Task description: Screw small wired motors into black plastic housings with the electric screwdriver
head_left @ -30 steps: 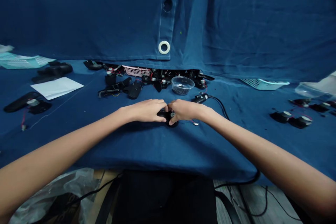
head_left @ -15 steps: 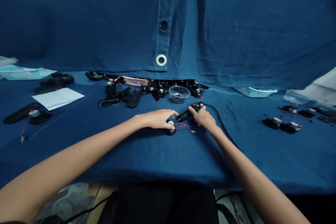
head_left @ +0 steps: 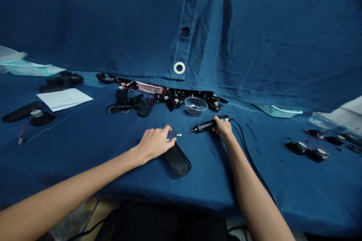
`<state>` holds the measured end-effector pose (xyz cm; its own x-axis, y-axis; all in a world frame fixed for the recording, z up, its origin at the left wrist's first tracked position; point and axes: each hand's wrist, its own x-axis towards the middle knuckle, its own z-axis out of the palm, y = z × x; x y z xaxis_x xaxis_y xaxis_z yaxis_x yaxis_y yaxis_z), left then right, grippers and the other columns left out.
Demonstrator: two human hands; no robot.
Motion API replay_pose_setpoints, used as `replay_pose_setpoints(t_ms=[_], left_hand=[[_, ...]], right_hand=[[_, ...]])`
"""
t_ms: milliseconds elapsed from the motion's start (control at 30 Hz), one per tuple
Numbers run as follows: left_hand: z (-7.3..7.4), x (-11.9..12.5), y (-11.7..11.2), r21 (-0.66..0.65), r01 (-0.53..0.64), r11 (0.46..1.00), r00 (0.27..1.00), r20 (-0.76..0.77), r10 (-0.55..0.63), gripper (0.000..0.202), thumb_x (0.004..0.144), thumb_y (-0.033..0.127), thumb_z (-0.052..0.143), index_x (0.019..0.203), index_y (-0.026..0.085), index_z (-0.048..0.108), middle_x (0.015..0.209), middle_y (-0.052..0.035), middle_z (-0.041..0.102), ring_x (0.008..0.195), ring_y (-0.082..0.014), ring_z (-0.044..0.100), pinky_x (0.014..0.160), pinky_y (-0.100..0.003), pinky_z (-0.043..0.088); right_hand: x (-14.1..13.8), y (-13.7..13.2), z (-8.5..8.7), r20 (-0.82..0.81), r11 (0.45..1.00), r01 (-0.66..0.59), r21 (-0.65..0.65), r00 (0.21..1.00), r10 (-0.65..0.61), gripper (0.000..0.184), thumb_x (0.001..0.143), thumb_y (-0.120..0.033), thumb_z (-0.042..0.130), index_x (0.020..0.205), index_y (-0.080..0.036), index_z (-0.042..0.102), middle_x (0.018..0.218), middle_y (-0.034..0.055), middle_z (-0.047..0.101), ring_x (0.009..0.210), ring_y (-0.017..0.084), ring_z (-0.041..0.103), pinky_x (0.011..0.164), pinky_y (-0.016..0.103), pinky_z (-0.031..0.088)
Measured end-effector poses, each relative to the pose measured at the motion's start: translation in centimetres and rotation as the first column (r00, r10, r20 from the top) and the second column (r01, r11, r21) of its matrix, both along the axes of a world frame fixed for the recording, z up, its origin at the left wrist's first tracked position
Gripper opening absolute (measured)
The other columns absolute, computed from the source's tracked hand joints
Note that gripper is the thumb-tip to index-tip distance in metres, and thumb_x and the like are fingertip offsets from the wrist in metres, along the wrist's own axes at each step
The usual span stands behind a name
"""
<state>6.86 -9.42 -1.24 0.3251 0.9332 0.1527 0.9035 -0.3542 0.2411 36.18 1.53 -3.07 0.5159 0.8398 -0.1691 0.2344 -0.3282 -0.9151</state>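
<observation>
My left hand (head_left: 155, 143) is closed over one end of a long black plastic housing (head_left: 178, 161) on the blue cloth. The housing's rounded free end points toward me, hollow side up. Thin red wires with a small white connector (head_left: 178, 134) stick out by my left fingertips; what lies under the palm is hidden. My right hand (head_left: 223, 127) grips a black corded electric screwdriver (head_left: 206, 125). Its thin bit points left, a little apart from the connector.
Beyond the hands stands a clear round tub (head_left: 195, 107) with small dark bits in it. Black parts and a pink basket (head_left: 149, 87) crowd under the hanging blue cloth (head_left: 135, 26). A white paper (head_left: 64, 99) lies left; several black motor parts (head_left: 318, 153) lie right. The screwdriver's cord (head_left: 250, 154) runs toward me.
The housing has swung round so its long end now shows toward me. The screwdriver has drawn back slightly from the part and lies more level. The camera has tilted.
</observation>
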Motion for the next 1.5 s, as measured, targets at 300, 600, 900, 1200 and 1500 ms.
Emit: replay_pose_setpoints(t_ms=[300,600,900,1200,1500], left_hand=[[3.1,-3.0,-0.1,0.099,-0.031,0.995,0.999,0.039,0.027,0.063,0.087,0.070,0.035,0.118,0.018,0.054,0.083,-0.0094,0.068,0.086,-0.0274,0.064,0.077,-0.038,0.044],[0.7,-2.5,2.0,-0.194,0.509,0.838,0.861,0.107,-0.498,0.060,0.076,0.051,0.068,0.127,0.025,0.050,0.119,-0.0061,0.060,0.113,-0.0248,0.050,0.102,-0.039,0.028],[-1.6,1.1,2.6,0.011,0.332,0.943,0.941,0.063,-0.332,0.079,0.078,0.074,0.049,0.133,0.017,0.044,0.119,-0.0124,0.059,0.111,-0.0291,0.052,0.098,-0.044,0.030],[3.0,1.4,4.2,-0.164,0.458,0.874,0.873,-0.101,-0.477,0.062,0.079,0.058,0.062,0.126,0.018,0.053,0.117,-0.0090,0.061,0.105,-0.0273,0.056,0.089,-0.038,0.039],[2.9,2.4,3.4,-0.188,0.437,0.879,0.848,-0.239,-0.473,0.043,0.080,0.040,0.069,0.110,0.011,0.056,0.102,-0.0108,0.060,0.088,-0.0268,0.063,0.067,-0.032,0.044]], right_hand=[[0.5,-1.4,3.2,-0.487,0.973,0.060,0.224,0.872,0.058,0.025,0.084,-0.040,0.058,0.073,-0.019,0.049,0.054,-0.0028,0.050,0.044,0.008,0.049,0.038,0.016,0.042],[-0.7,-2.2,4.4,-0.723,0.961,0.090,0.263,0.678,0.135,0.029,0.083,-0.046,0.052,0.070,-0.020,0.046,0.056,-0.0031,0.046,0.043,0.006,0.042,0.035,0.015,0.037],[-0.8,-1.5,3.5,-0.680,0.965,0.133,0.225,0.731,0.058,0.028,0.086,-0.044,0.051,0.072,-0.021,0.043,0.056,-0.0038,0.046,0.042,0.006,0.041,0.035,0.016,0.036],[-1.3,-1.2,2.2,-0.644,0.969,0.152,0.195,0.765,0.009,0.028,0.086,-0.040,0.054,0.070,-0.020,0.043,0.051,-0.0047,0.043,0.042,0.007,0.043,0.035,0.014,0.035],[-1.2,-0.7,1.4,-0.617,0.974,0.137,0.182,0.787,0.005,0.028,0.086,-0.040,0.055,0.070,-0.019,0.044,0.047,-0.0052,0.043,0.038,0.006,0.042,0.033,0.014,0.035]])
